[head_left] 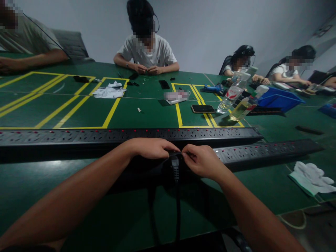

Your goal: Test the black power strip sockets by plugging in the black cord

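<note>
A black power strip with sockets and red switches lies across the green table in front of me. A black plug stands at its near side, its cable running down towards me. My left hand reaches over the strip just left of the plug, fingers and thumb bent together. On the plug's right, my right hand is closed in a pinch, fingertips close to the left ones. What either hand grips is too small and dark to make out. A second long power strip lies just behind.
A white glove lies at right. Beyond the strips are a phone, a clear bottle, a bottle of yellowish liquid, a blue bin and white gloves. Several people sit around the table, one opposite.
</note>
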Demonstrator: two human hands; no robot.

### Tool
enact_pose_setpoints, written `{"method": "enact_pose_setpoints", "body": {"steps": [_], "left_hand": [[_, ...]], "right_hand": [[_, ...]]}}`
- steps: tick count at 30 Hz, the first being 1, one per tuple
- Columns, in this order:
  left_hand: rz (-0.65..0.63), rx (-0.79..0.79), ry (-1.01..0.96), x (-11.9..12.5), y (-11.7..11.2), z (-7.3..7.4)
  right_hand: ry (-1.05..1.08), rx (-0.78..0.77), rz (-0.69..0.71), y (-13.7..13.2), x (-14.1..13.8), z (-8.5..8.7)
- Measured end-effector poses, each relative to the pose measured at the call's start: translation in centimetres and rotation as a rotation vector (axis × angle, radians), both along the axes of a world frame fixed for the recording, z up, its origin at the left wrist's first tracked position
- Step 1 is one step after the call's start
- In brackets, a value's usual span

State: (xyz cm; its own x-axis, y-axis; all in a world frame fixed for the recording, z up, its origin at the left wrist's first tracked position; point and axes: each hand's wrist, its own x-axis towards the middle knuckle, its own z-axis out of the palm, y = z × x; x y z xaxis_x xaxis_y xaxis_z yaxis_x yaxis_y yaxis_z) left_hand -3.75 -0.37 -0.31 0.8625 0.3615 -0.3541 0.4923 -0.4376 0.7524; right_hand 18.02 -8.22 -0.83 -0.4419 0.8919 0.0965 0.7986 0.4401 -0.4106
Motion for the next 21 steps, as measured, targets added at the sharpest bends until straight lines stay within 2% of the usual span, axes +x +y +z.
{"method": "enact_pose_setpoints", "body": {"steps": [6, 11, 14, 18, 21], "left_hand": [[0.018, 0.011, -0.001, 0.0, 0.2, -0.4], [-0.007, -0.037, -0.073, 0.2, 0.4, -1.4], [-0.019, -0.042, -0.096, 0.2, 0.4, -2.0], [-0.046, -0.002, -0.089, 0.2, 0.2, -2.4], [-0.051, 0.048, -0.079, 0.3, 0.0, -2.4]], "right_hand": [[0.213, 0.149, -0.057, -1.5, -1.3, 0.5], [0.044, -0.048, -0.063, -2.5, -4.4, 1.8], [-0.004, -0.094, -0.104, -2.3, -5.4, 2.1], [0.099, -0.145, -0.086, -1.6, -5.6, 2.1], [0.300, -0.220, -0.125, -1.6, -5.7, 3.0]]}}
